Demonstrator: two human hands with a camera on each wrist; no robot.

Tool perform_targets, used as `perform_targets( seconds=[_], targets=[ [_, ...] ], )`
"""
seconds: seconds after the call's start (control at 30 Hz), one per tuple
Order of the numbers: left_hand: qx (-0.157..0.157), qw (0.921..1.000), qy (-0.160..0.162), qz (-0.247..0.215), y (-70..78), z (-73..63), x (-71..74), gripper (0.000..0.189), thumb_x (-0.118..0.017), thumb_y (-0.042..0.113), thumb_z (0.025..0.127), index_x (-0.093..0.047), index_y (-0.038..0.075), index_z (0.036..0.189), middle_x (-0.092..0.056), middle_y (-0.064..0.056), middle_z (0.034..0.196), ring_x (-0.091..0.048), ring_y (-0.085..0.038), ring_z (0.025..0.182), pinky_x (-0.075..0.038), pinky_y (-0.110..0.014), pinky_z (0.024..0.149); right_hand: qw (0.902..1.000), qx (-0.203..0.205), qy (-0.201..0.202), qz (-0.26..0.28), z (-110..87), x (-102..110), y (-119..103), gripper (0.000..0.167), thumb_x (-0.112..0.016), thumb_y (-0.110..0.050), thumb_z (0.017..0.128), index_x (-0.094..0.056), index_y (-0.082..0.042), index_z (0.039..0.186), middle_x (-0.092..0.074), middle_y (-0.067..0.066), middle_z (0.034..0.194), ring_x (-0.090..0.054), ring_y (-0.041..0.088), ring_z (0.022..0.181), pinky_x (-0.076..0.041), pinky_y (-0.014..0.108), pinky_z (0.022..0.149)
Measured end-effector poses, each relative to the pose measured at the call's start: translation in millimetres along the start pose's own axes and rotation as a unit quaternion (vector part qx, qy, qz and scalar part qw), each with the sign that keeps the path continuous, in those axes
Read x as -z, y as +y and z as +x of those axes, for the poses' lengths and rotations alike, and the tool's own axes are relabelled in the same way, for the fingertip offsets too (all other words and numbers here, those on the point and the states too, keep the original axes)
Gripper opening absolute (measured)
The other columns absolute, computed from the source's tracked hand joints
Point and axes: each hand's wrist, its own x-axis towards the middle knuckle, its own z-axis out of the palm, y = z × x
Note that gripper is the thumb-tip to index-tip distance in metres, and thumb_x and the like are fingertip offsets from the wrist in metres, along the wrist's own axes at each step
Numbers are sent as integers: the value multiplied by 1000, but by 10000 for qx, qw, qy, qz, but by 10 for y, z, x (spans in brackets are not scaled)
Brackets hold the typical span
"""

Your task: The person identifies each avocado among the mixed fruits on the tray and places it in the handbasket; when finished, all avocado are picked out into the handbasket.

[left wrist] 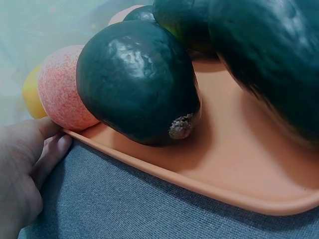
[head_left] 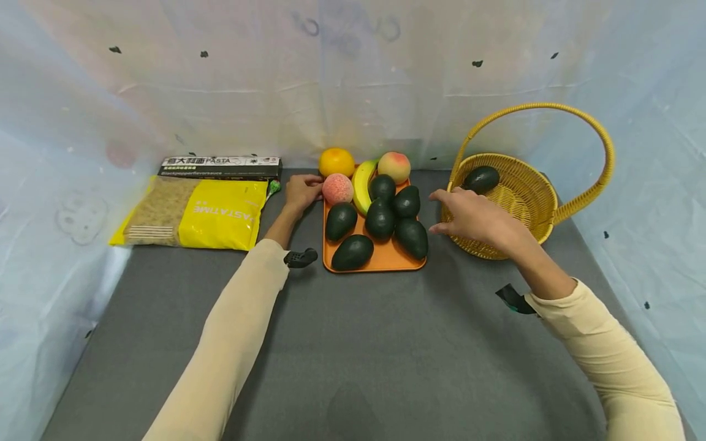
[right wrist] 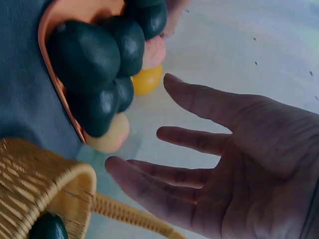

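Note:
My left hand (head_left: pixel 300 193) is at the left edge of an orange tray (head_left: pixel 380 264), gripping its rim beside a pinkish peach (head_left: pixel 337 188). In the left wrist view its fingers meet the rim (left wrist: pixel 164 180) near that peach. Several dark green avocados (head_left: pixel 410 237) lie on the tray with a banana (head_left: pixel 361 187), an orange (head_left: pixel 336 163) and a paler peach (head_left: pixel 394 167). My right hand (head_left: pixel 477 214) hovers over the near left rim of a yellow wicker basket (head_left: pixel 529 202), fingers spread and holding nothing. One avocado (head_left: pixel 482 179) lies inside the basket.
Left of the tray lies a yellow pasta bag (head_left: pixel 223 211), with a dark pasta box (head_left: pixel 220 168) behind it. The basket's tall arched handle (head_left: pixel 607 153) leans out to the right. Pale sheeting (head_left: pixel 353 79) hangs behind the grey table (head_left: pixel 353 343).

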Motion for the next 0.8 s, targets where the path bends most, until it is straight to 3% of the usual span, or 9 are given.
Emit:
perform_targets(
  seconds=[0.13,0.4,0.63,0.8],
  targets=[
    [12,10000,-10,-8,-10,-6,3,32,-73,22,98,-77,4,124,-78,-22,114,-63,8,57,-55,-11,61,9998,188,-92,15,43,-131,-51,65,-81,-26,93,-54,-1,146,-66,26,123,-63,35,104,-53,50,88],
    [-22,10000,-12,15,-6,8,-6,32,-74,22,98,-77,4,124,-78,-21,114,-63,9,57,-55,-11,60,9996,118,-254,-89,125,-358,-118,74,-81,-26,92,-47,-2,153,-61,30,134,-66,40,111,-56,53,92],
    [-23,9999,59,161,-23,14,1,31,-73,23,98,-78,6,123,-79,-19,112,-63,8,57,-53,-10,60,9991,124,-375,149,171,-507,-150,76,-80,-25,93,-43,-5,157,-57,33,136,-66,44,114,-56,56,93],
    [-47,10000,32,-15,-5,-7,3,30,-74,22,97,-78,4,120,-80,-18,108,-64,8,56,-54,-11,59,9987,122,-455,209,185,-589,-166,76,-78,-24,95,-40,-6,159,-53,34,140,-69,38,101,-57,51,85]
  ],
)
